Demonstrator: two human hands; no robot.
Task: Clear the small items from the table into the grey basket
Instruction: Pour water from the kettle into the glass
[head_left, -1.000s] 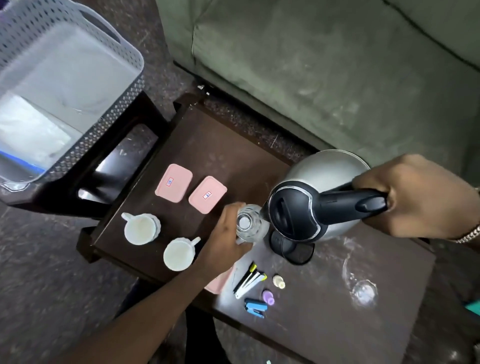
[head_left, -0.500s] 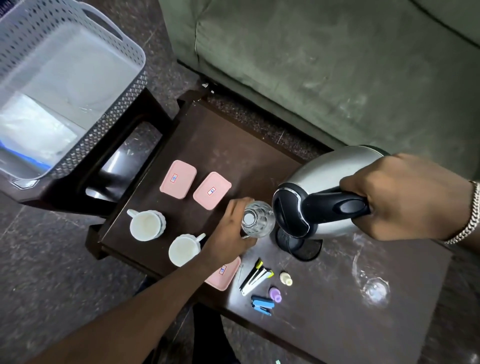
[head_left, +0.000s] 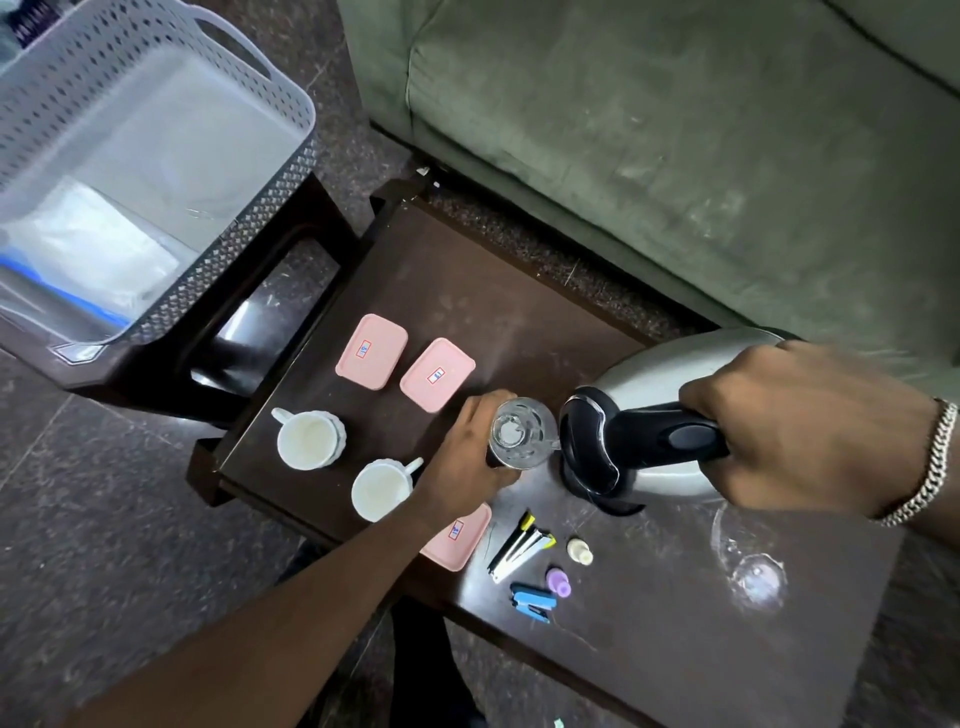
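While left hand grips glass, kettle tilted

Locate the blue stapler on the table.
In the head view, the blue stapler lies near the table's front edge, just left of the purple cap, below the pens.

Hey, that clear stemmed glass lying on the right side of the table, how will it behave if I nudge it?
The stemmed glass lies on its side, so its round bowl would probably roll in an arc. It looks thin and clear, likely fragile. It sits near the table's right end, so a hard nudge might send it off.
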